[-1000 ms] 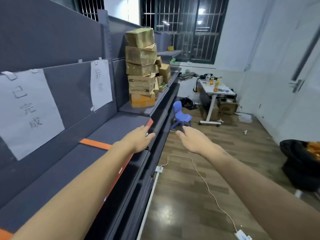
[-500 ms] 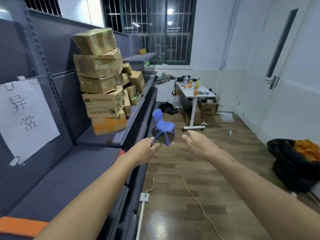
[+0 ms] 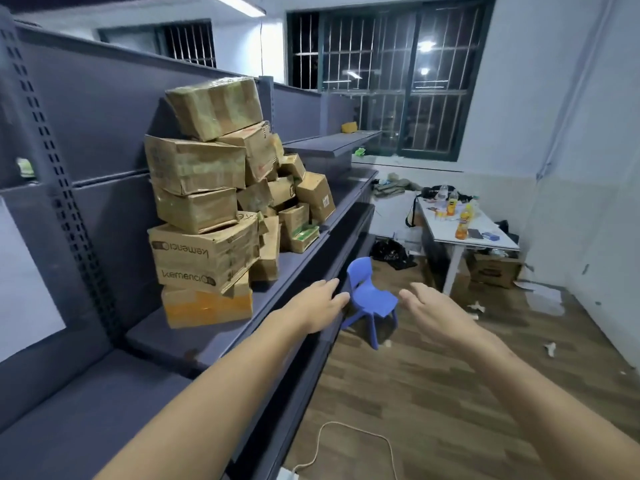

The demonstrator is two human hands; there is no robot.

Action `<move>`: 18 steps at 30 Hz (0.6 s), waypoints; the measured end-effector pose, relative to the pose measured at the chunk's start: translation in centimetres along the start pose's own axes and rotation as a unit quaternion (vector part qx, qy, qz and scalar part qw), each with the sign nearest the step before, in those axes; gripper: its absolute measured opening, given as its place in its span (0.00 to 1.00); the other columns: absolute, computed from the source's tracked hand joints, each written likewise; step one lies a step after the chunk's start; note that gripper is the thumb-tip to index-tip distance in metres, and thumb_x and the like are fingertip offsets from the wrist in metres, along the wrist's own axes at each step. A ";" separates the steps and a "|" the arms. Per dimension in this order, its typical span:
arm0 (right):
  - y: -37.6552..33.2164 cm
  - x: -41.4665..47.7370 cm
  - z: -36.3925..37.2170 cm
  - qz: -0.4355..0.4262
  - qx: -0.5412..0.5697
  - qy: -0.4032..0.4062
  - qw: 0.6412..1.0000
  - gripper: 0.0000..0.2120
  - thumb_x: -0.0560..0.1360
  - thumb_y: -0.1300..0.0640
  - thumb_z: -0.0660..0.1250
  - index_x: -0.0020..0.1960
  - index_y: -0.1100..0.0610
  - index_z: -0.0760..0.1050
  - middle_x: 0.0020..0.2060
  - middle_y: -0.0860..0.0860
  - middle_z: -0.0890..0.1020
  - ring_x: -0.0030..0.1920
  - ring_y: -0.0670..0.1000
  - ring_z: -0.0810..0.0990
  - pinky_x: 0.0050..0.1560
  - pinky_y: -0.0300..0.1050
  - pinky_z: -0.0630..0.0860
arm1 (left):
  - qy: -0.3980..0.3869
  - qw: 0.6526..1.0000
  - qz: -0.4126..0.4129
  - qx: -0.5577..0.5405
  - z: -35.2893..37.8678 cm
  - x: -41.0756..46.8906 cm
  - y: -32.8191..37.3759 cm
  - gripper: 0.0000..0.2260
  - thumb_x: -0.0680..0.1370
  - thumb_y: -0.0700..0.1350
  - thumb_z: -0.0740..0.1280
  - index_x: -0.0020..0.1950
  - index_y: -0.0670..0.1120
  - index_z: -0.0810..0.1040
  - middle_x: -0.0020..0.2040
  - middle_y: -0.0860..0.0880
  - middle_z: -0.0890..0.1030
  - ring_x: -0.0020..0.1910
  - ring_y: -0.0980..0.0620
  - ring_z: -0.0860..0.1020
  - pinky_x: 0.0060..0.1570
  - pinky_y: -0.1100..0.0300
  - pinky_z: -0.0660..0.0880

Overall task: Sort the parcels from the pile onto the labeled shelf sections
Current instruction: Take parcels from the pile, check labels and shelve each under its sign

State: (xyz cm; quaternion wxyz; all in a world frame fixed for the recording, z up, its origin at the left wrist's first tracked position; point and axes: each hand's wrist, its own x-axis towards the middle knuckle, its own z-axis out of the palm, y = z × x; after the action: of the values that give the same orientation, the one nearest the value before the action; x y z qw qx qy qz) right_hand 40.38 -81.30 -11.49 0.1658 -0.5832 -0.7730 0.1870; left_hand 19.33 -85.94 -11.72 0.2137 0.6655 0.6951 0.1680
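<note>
A tall pile of worn cardboard parcels (image 3: 207,216) stands on the dark grey shelf (image 3: 294,261) at left, with an orange box (image 3: 207,306) at the bottom and smaller boxes (image 3: 298,209) heaped behind. My left hand (image 3: 317,304) reaches forward over the shelf's front edge, fingers straight, holding nothing, to the right of the pile. My right hand (image 3: 433,311) is stretched out over the floor, open and empty. A white paper label (image 3: 24,289) hangs on the shelf back at the far left, cut off by the frame.
A small blue plastic chair (image 3: 372,296) stands on the wooden floor just beyond my hands. A white table (image 3: 485,237) with bottles is at the back right, a cardboard box (image 3: 491,270) under it. A white cable (image 3: 346,441) runs along the floor.
The view has advanced along the shelf towards the parcel pile, which is now closer and larger. Both hands stay stretched forward and empty; the labelled sections have slid out to the left.
</note>
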 end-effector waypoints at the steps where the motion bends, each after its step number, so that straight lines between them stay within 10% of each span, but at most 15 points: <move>1: -0.1 2.2 0.0 -0.010 0.005 -0.008 1.000 0.21 0.83 0.49 0.51 0.65 0.64 0.69 0.65 0.60 0.74 0.65 0.60 0.71 0.62 0.50 0.68 | 0.010 1.000 -0.001 0.005 -0.5 1.8 0.0 0.26 0.82 0.55 0.51 0.77 0.45 0.55 0.77 0.45 0.57 0.76 0.49 0.56 0.71 0.54 0.55; 9: -5.0 20.6 1.0 -0.131 0.036 -0.020 0.991 0.17 0.82 0.47 0.51 0.51 0.60 0.67 0.41 0.51 0.74 0.42 0.54 0.74 0.41 0.49 0.68 | 0.143 0.990 -0.005 0.007 -8.5 15.9 -2.6 0.25 0.81 0.57 0.53 0.74 0.45 0.63 0.74 0.45 0.66 0.72 0.47 0.64 0.72 0.51 0.60; 13: -10.5 29.3 0.7 -0.216 0.010 -0.015 0.976 0.19 0.83 0.48 0.51 0.62 0.60 0.70 0.56 0.56 0.77 0.58 0.60 0.75 0.54 0.49 0.69 | 0.225 0.974 -0.003 -0.018 -14.9 20.4 -4.4 0.20 0.83 0.50 0.54 0.71 0.41 0.66 0.72 0.44 0.68 0.70 0.48 0.66 0.65 0.57 0.62; 18: -18.2 38.1 -1.9 -0.297 0.069 0.009 0.952 0.19 0.83 0.49 0.52 0.67 0.60 0.67 0.61 0.58 0.76 0.53 0.56 0.74 0.50 0.45 0.66 | 0.343 0.939 -0.013 0.036 -24.0 24.2 -6.2 0.20 0.83 0.50 0.54 0.74 0.45 0.64 0.74 0.47 0.66 0.72 0.48 0.64 0.66 0.61 0.60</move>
State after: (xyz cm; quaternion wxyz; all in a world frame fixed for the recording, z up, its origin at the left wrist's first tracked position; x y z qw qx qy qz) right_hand 15.91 -48.97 0.41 0.2607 -0.3159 -0.8950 0.1768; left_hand 0.93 -60.97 3.76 -0.0597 0.5655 0.7406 0.3580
